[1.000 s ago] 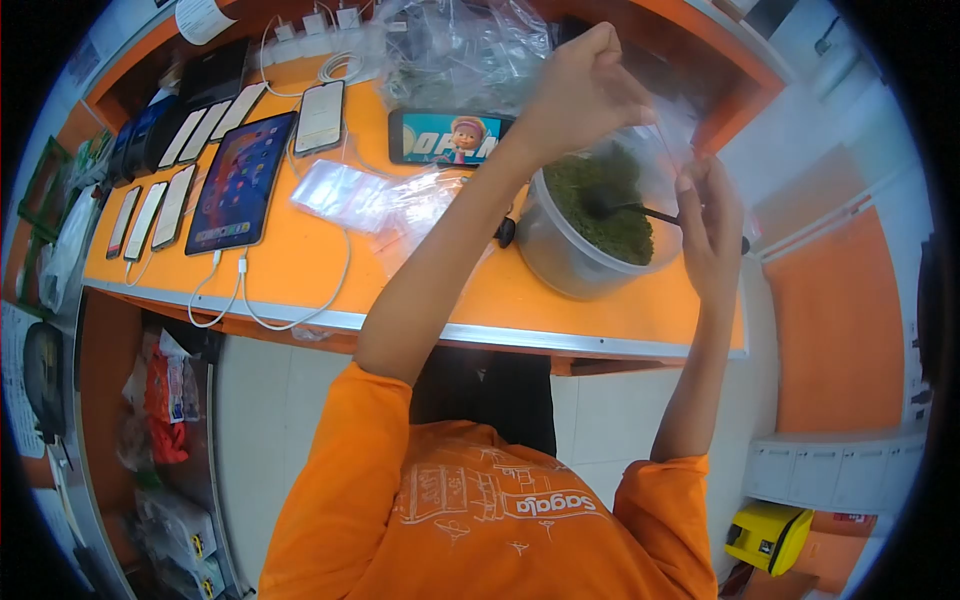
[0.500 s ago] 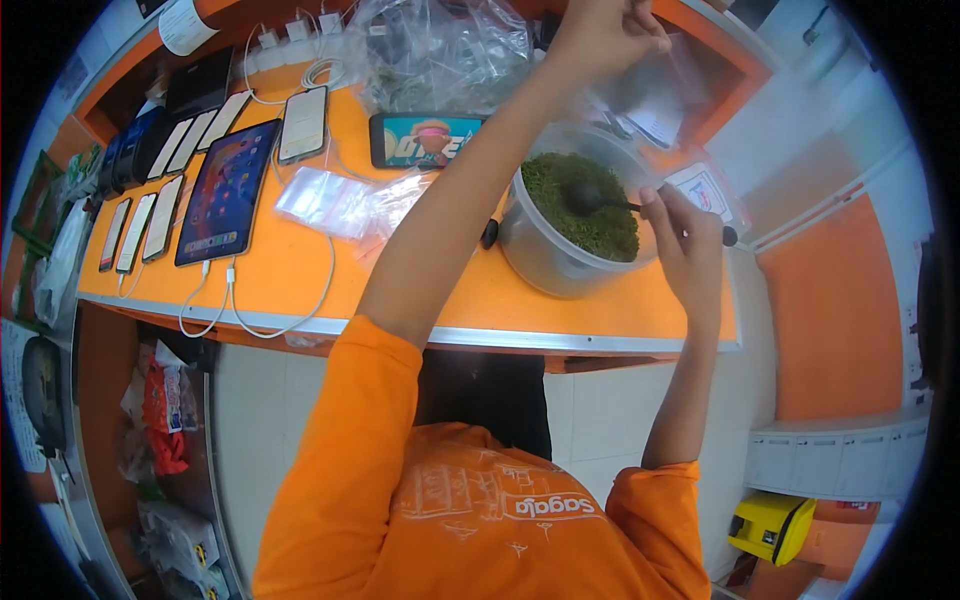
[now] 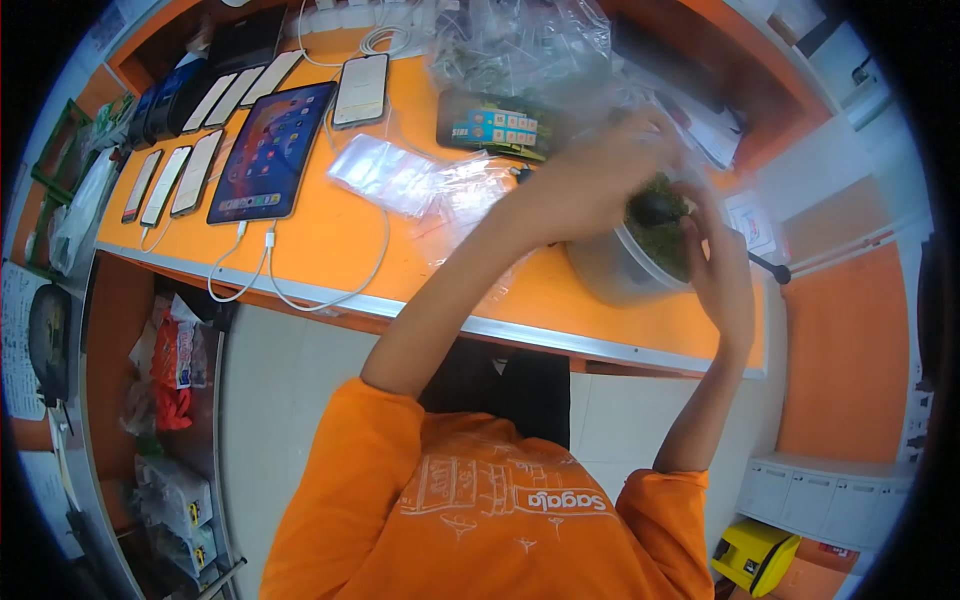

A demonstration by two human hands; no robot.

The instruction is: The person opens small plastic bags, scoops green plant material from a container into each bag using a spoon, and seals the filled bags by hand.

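My left hand (image 3: 640,155) is over the rim of a clear round tub (image 3: 610,268); motion smears its fingers, and I cannot make out whether it holds anything. Green moss-like shreds (image 3: 663,245) lie inside the tub, partly hidden by my hands. My right hand (image 3: 718,255) is closed around the handle of a black spoon (image 3: 655,208), whose bowl rests in the green shreds. The handle's round end sticks out to the right of the hand.
A phone showing a video (image 3: 495,125) lies behind small clear bags (image 3: 385,175). To the left are a tablet (image 3: 270,155), several phones and white charging cables (image 3: 268,262). Larger plastic bags (image 3: 520,50) sit at the back, beside papers (image 3: 700,130).
My left hand has come down from above the tub's far side to its rim. My right hand remains on the spoon. The whole view has shifted, and the phone's picture has changed.
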